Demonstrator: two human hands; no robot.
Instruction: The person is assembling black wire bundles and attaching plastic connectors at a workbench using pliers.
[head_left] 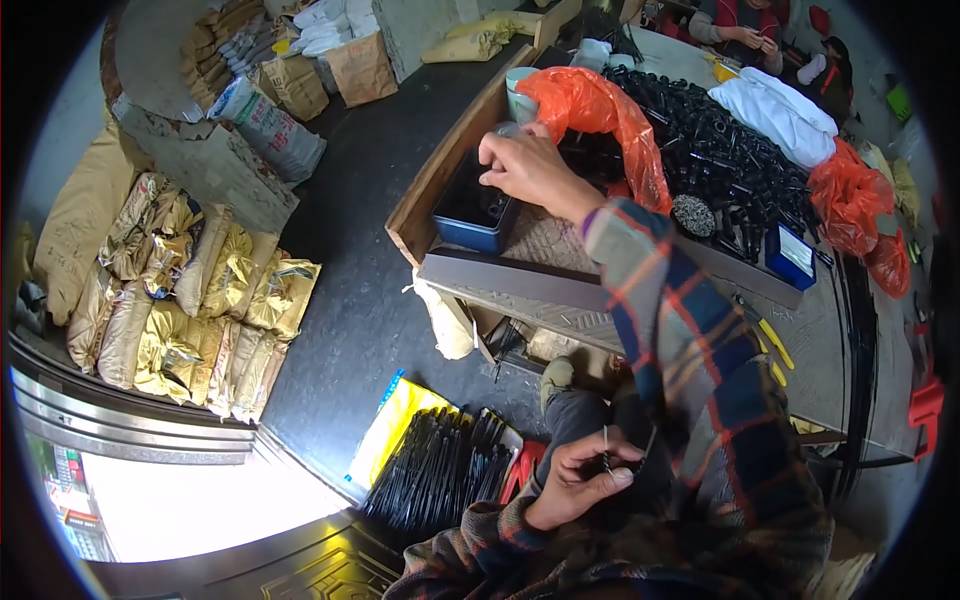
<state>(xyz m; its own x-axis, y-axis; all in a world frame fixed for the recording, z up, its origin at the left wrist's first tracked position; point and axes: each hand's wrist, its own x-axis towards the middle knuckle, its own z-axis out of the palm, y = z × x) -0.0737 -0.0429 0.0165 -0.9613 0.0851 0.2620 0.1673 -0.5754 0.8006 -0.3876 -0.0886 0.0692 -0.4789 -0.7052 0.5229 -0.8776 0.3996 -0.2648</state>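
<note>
At far left, brown and gold paper sacks (190, 300) were piled. Right of them, a sheaf of long, thin, glossy black rods (435, 465) lay on a bright yellow sheet (398, 420). At the left end of the wooden-sided workbench (455, 152) sat an open rectangular blue box (470, 237) with dark contents. The right hand (540, 172) was the nearer to it: the box lay below and slightly left of its bent fingertips, the arm extended forward, back of the hand upward. Whether those fingers grasped anything could not be told. The left hand (582, 487), low before the lap with its fingers pointing right, pinched a small, slender dark piece (607, 462); its long axis appeared to run away from the body, toward the bench. Farther right, a heap of glossy black tubular parts (720, 150) covered the bench beside a crumpled white bag (775, 108).
</note>
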